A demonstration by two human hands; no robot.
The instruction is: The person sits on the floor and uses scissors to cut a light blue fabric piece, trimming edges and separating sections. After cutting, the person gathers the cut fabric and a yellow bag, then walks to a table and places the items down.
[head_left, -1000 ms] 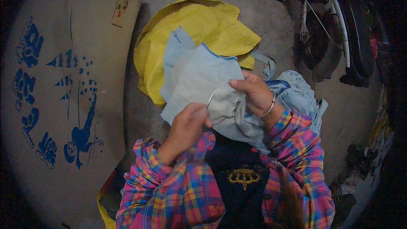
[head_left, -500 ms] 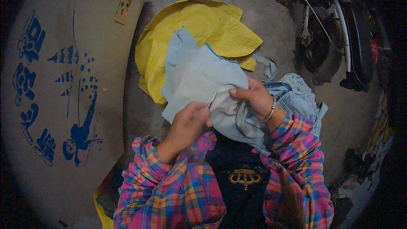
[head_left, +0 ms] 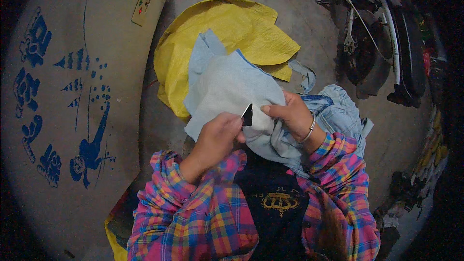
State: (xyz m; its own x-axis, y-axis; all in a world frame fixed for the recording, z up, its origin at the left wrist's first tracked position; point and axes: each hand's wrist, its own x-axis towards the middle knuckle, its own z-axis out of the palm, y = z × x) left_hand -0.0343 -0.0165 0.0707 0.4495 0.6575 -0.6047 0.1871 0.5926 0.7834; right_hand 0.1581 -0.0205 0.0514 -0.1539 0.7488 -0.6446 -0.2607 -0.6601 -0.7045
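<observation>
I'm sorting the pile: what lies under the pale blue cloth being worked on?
Under the pale blue cloth a yellow sack lies on the concrete floor, showing above and left. The left hand and right hand hold its near edge. Whatever lies beneath its middle is covered.

Left hand (head_left: 220, 135) fisted, right hand (head_left: 290, 113) pinching (bangle at wrist), forearms converging.
</observation>
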